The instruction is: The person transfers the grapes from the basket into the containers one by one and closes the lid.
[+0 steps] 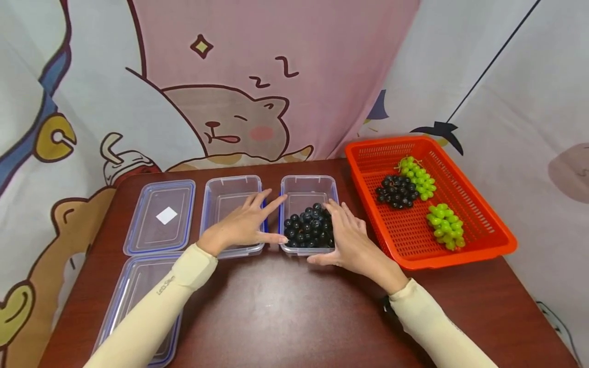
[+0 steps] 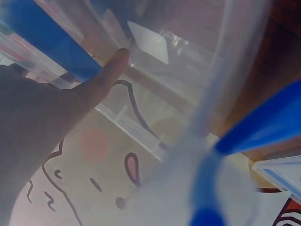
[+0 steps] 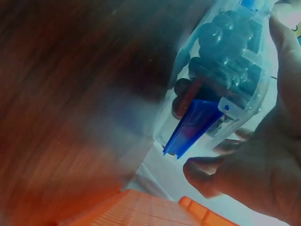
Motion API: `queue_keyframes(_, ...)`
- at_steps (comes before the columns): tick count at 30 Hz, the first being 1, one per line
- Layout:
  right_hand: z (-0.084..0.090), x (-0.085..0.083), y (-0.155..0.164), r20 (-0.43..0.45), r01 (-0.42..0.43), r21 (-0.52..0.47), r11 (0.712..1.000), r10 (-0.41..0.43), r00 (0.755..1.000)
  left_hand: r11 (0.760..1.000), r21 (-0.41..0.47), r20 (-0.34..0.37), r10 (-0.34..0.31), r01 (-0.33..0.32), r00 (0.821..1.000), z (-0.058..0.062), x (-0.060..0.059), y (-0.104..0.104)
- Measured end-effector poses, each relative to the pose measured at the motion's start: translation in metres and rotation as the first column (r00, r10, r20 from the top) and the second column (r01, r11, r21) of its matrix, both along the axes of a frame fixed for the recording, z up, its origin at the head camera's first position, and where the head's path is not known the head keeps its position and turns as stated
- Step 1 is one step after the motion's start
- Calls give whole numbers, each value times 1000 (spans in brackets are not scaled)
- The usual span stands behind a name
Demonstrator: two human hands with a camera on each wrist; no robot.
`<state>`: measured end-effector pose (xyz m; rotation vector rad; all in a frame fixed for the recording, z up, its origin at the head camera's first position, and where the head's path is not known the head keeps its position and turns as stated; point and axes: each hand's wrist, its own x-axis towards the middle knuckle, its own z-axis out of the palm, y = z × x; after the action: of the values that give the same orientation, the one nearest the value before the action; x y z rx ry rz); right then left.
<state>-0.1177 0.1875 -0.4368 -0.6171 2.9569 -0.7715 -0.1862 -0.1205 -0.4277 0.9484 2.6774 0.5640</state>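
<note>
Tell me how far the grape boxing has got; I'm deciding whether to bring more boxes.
Done: one clear box holds a bunch of dark grapes. In hand: both hands flank that box, left hand and right hand, fingers straight. Left: the neighbouring box is empty, both lids lie off, and the orange basket holds another dark bunch and two green bunches.
</note>
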Motion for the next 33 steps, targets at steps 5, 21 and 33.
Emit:
queue_keyframes(5, 10, 6, 0, -48, 16, -71, 997, -19, 999, 1000, -4, -4, 5, -5, 1000, 2, 0, -1)
queue_keyframes(21, 36, 13, 28, -184, -51, -132, 990, 26, 983, 999, -31, -60, 28, -30, 998, 3, 1, 4)
queue_keyframes(33, 46, 5, 51, -238, -22, -109, 994, -5, 971, 999, -44, -73, 18, -21, 997, 3, 0, 4)
